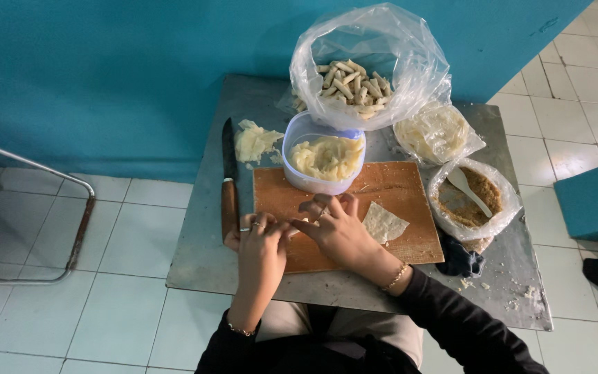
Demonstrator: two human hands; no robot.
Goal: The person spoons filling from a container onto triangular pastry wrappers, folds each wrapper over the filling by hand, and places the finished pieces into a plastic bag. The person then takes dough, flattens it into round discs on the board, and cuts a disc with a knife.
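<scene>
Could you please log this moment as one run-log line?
left hand: on roll | right hand: on roll | cutting board: wrapper, tub | knife: beside board

Whatever the left hand (261,244) and right hand (337,228) work between their fingertips on the wooden cutting board (396,190) is covered by the fingers and cannot be made out. Left of the board, the knife (228,183) handle's lower end is hidden under the left hand. Right of the board, 1 dark cloth (459,260) is too dim to identify.
</scene>
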